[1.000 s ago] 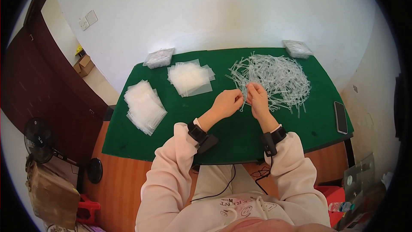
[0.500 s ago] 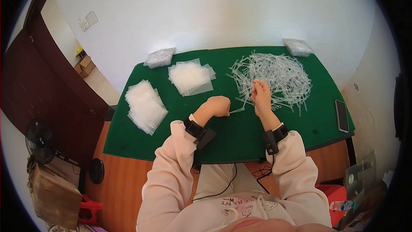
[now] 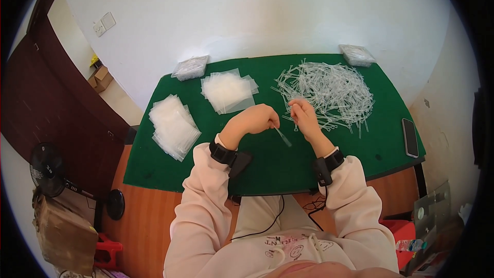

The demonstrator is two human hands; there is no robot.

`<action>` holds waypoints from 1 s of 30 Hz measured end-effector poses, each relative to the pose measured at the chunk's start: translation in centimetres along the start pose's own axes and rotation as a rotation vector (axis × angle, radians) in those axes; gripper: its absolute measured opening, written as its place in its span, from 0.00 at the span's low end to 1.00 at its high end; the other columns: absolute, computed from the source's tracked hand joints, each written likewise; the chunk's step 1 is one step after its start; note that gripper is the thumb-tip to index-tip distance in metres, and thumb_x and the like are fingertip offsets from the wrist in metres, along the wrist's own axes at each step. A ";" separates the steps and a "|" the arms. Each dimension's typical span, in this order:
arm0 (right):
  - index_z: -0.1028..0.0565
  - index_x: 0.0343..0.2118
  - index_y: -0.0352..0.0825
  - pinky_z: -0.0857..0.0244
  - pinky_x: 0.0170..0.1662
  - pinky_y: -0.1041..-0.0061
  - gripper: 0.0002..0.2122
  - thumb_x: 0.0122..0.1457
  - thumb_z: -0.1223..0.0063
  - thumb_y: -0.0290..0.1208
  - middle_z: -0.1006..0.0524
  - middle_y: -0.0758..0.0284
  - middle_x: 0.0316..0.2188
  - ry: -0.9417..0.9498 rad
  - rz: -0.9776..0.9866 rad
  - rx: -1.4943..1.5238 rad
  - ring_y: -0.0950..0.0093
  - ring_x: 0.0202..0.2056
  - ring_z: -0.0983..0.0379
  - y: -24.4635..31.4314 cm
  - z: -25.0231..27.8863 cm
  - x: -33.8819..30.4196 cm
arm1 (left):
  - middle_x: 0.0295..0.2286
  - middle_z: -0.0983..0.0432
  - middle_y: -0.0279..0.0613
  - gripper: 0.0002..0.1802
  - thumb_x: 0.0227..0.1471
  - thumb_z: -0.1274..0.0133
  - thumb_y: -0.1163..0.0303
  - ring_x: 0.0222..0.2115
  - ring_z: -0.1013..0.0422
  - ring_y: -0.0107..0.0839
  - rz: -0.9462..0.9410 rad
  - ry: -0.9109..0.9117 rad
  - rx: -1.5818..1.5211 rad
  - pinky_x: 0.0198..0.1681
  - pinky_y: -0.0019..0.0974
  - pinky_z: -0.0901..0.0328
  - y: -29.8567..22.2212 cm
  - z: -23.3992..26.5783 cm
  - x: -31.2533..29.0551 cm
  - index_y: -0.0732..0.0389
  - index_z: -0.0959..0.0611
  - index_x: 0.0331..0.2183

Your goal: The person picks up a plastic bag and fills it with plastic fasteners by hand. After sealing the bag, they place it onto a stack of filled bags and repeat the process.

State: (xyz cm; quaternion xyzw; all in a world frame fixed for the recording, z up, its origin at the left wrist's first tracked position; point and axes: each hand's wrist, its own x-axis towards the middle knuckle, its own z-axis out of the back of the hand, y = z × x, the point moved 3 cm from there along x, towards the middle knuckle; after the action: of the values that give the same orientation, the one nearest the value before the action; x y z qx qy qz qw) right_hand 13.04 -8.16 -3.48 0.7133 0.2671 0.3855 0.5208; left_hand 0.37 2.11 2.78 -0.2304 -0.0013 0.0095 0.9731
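Observation:
On the green table my left hand [image 3: 257, 119] is closed on a few thin clear plastic sticks [image 3: 283, 137], which point down toward the near right. Their far ends are hidden by my fingers. Just to the right, my right hand [image 3: 305, 118] has its fingertips pinched together at the near left edge of a large heap of clear plastic sticks [image 3: 339, 90], several with small loops at their ends. Whether anything lies between those fingertips is too small to make out. The two hands are apart.
Two fanned stacks of clear plastic bags lie left, one far [image 3: 226, 91], one near [image 3: 175, 128]. Filled clear packs stand at the back left [image 3: 190, 68] and back right [image 3: 356, 55]. A phone [image 3: 409, 138] rests by the right edge of the green tabletop [image 3: 206, 159].
My left hand has lifted slightly away, and the sticks in it now tilt downward instead of lying sideways. The right hand has shifted left and nearer, off the heap's middle.

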 end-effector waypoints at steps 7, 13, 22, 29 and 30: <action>0.34 0.33 0.34 0.42 0.21 0.86 0.07 0.58 0.64 0.30 0.30 0.71 0.23 0.249 -0.183 0.019 0.84 0.19 0.37 -1.1 -2.1 -0.6 | 0.20 0.27 0.41 0.07 0.40 0.49 0.73 0.23 0.30 0.42 -0.095 -0.208 0.117 0.26 0.39 0.36 -0.5 -0.3 0.4 0.57 0.22 0.27; 0.34 0.34 0.34 0.43 0.21 0.85 0.08 0.59 0.63 0.32 0.31 0.70 0.23 0.181 -0.263 0.071 0.83 0.19 0.37 -0.1 -1.6 -1.1 | 0.20 0.27 0.40 0.06 0.41 0.49 0.72 0.23 0.30 0.41 -0.118 -0.486 0.191 0.24 0.39 0.37 -1.5 0.2 0.9 0.58 0.25 0.28; 0.36 0.37 0.32 0.50 0.16 0.83 0.09 0.60 0.65 0.31 0.38 0.73 0.18 -0.303 -0.030 0.317 0.84 0.15 0.46 1.3 2.3 0.7 | 0.20 0.27 0.41 0.15 0.37 0.43 0.58 0.23 0.30 0.41 0.121 -0.541 0.151 0.25 0.41 0.36 1.0 -5.6 3.9 0.60 0.24 0.23; 0.36 0.38 0.30 0.50 0.16 0.84 0.09 0.60 0.65 0.29 0.38 0.72 0.18 -0.387 0.033 0.366 0.85 0.15 0.46 1.1 3.9 1.5 | 0.24 0.25 0.45 0.19 0.32 0.40 0.55 0.27 0.28 0.41 0.446 -0.210 0.063 0.30 0.39 0.33 1.4 -5.6 6.3 0.61 0.21 0.22; 0.36 0.38 0.30 0.50 0.16 0.84 0.09 0.60 0.65 0.29 0.38 0.72 0.18 -0.383 0.039 0.364 0.85 0.15 0.46 1.3 3.9 1.5 | 0.25 0.25 0.46 0.19 0.32 0.40 0.55 0.27 0.28 0.42 0.482 -0.167 0.007 0.30 0.39 0.33 1.5 -5.6 6.3 0.61 0.20 0.23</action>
State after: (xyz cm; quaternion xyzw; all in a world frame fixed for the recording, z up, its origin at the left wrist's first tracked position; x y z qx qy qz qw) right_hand 17.05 -9.48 -2.51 0.8601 0.2150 0.1991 0.4175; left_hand 6.68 1.06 -2.94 -0.2191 -0.0266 0.2601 0.9400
